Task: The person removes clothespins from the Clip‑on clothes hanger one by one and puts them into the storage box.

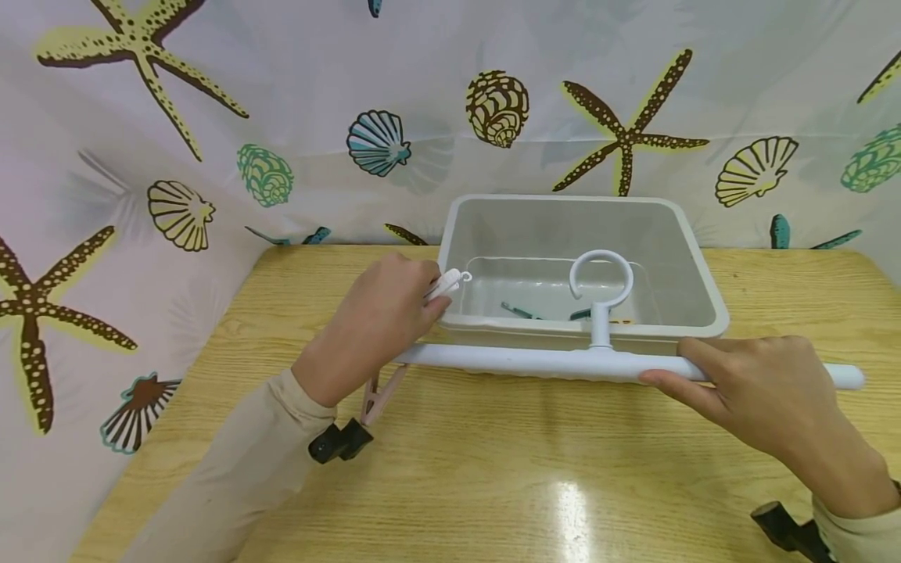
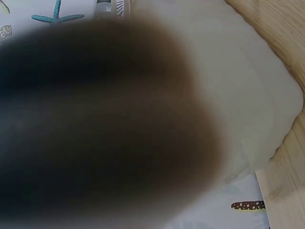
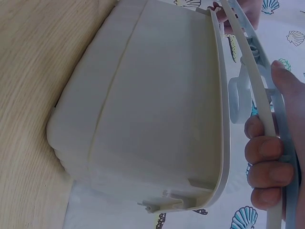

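Observation:
My right hand (image 1: 767, 391) grips the right part of a long pale bluish-white hanger bar (image 1: 514, 360), its fingers curled round the underside in the right wrist view. An open ring hook (image 1: 629, 281) rises from the bar's middle. At the bar's left end, my left hand (image 1: 383, 317) pinches a small white piece with a curled hook end (image 1: 450, 283); the rest of that piece is hidden by the fingers. Below this hand, a pale pink clothespin (image 1: 383, 395) shows at the bar's left end. A dark blur covers most of the left wrist view.
Just behind the bar stands a grey-white plastic bin (image 1: 693, 258) on a wooden table (image 1: 479, 469). Dark green clip-like pieces (image 1: 517, 310) and a bit of yellow lie inside it. A curtain with shells and starfish (image 1: 436, 78) hangs behind the table.

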A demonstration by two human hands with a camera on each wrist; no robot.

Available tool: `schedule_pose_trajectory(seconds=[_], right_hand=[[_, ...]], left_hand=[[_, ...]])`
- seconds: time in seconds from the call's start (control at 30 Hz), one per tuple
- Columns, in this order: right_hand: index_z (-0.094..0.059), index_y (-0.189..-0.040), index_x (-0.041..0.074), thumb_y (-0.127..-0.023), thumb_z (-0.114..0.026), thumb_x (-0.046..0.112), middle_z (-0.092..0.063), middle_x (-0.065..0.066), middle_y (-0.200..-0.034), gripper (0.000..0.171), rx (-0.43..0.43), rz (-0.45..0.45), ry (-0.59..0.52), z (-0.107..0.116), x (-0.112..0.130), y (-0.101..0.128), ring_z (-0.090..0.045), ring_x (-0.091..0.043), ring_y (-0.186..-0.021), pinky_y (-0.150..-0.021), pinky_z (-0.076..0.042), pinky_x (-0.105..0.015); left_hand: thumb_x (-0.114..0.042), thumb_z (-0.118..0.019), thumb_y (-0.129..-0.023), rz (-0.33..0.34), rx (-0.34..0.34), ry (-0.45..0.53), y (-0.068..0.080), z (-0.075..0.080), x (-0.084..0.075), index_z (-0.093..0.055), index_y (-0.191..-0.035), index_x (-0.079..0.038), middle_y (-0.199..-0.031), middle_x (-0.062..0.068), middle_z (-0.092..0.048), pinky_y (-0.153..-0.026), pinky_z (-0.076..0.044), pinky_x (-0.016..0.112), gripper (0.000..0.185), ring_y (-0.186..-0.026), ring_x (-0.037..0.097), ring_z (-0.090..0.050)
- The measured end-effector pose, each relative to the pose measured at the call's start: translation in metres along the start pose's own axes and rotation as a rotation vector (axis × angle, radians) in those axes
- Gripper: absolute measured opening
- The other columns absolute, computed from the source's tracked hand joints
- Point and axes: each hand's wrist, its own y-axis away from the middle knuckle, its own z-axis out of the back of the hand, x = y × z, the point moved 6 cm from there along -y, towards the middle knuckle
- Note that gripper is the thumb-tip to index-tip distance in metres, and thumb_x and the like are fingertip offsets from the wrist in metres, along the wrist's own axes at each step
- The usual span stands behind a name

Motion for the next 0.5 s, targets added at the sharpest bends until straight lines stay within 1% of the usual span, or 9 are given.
schedule_pose_trajectory(seconds=[0.17, 0.3, 0.5], right_hand=[[-0.027, -0.063, 0.018, -0.094, -0.022, 0.071, -0.012, 0.013, -0.052, 0.061, -0.012, 0.001, 0.001, 0.0013, -0.0002, -0.0001, -0.009, -0.003, -0.042, -0.038, -0.008, -0.025], [-0.027, -0.063, 0.018, -0.094, -0.022, 0.071, -0.012, 0.013, -0.051, 0.061, -0.021, 0.0, 0.003, 0.0024, -0.0007, 0.0001, -0.01, -0.004, -0.041, -0.038, -0.008, -0.025], [-0.027, -0.063, 0.018, -0.093, -0.021, 0.072, -0.012, 0.013, -0.051, 0.062, -0.004, -0.009, 0.006, 0.0011, -0.0025, 0.0014, -0.01, -0.004, -0.041, -0.038, -0.008, -0.025]], left_hand=[[-0.017, -0.07, -0.089, 0.009, 0.0, -0.012, -0.0017, -0.0001, -0.0007, -0.064, -0.078, -0.001, -0.061, 0.004, -0.054, -0.049, -0.039, 0.028, 0.02, -0.054, 0.016, -0.047], [-0.017, -0.07, -0.09, 0.002, -0.007, -0.018, -0.0026, -0.0003, -0.0017, -0.064, -0.078, 0.0, -0.061, 0.004, -0.055, -0.049, -0.039, 0.028, 0.021, -0.053, 0.016, -0.047], [-0.017, -0.069, -0.09, 0.001, -0.017, -0.004, -0.004, -0.0005, -0.0026, -0.065, -0.079, 0.001, -0.061, 0.005, -0.054, -0.049, -0.038, 0.028, 0.021, -0.053, 0.016, -0.046]])
